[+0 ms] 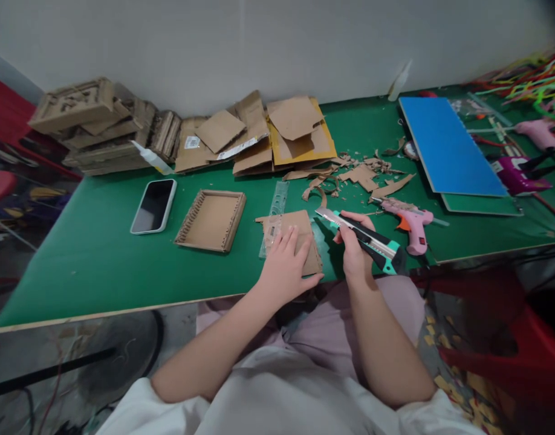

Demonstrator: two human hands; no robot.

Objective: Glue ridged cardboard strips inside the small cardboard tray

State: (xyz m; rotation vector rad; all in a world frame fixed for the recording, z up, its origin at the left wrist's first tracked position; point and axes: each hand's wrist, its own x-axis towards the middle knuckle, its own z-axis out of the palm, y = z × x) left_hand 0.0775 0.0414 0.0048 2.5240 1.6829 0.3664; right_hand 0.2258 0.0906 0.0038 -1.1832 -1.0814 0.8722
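My left hand (284, 260) lies flat with fingers stretched over a small cardboard piece (305, 226) near the table's front edge. Under its fingertips, a clear plastic ruler (278, 199) crosses the left part of that piece. My right hand (357, 248) is wrapped round a black and teal utility knife (372, 238), held just right of the cardboard. The knife's metal blade is out and points to the left, apart from the cardboard. A shallow cardboard tray (214, 220) rests to the left of my left hand.
A phone (154, 206), a glue bottle (153, 158) and stacked cardboard (100, 133) are on the left. Cardboard scraps (361, 175) lie ahead. On the right are a pink glue gun (413, 223) and a blue board (454, 148). The green table (118, 272) ends close to my lap.
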